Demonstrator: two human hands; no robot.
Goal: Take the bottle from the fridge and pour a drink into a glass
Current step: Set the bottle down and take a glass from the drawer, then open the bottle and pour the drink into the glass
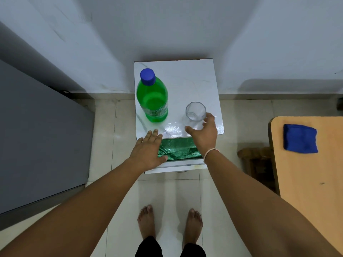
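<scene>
- Already the bottle (152, 95) stands upright on the small white table (185, 78) in the upper centre of the frame, blue cap (147, 76) screwed on, so pouring has not begun by the look of it.
- Near it, to the right, the glass (196, 111) sits mouth up and appears empty; the two are apart, which leaves room to tilt the bottle toward it.
- The right hand (203, 130) reaches to the glass with spread, loosely curved fingers; a fingertip lies at the rim, but it grasps nothing yet, probably about to steady or shift the glass.
- The left hand (148, 151) is flat with straight fingers, released, over the table's near edge below the bottle, likely readying to take it.
- Glass stands close to the table's right and near edges, so a careless nudge could push it off.
- Below the tabletop a green foil sheet (178, 149) shows.
- At left the grey fridge (42, 136) is closed; at right a wooden table (306, 173) carries a blue cloth (300, 138), well apart.
</scene>
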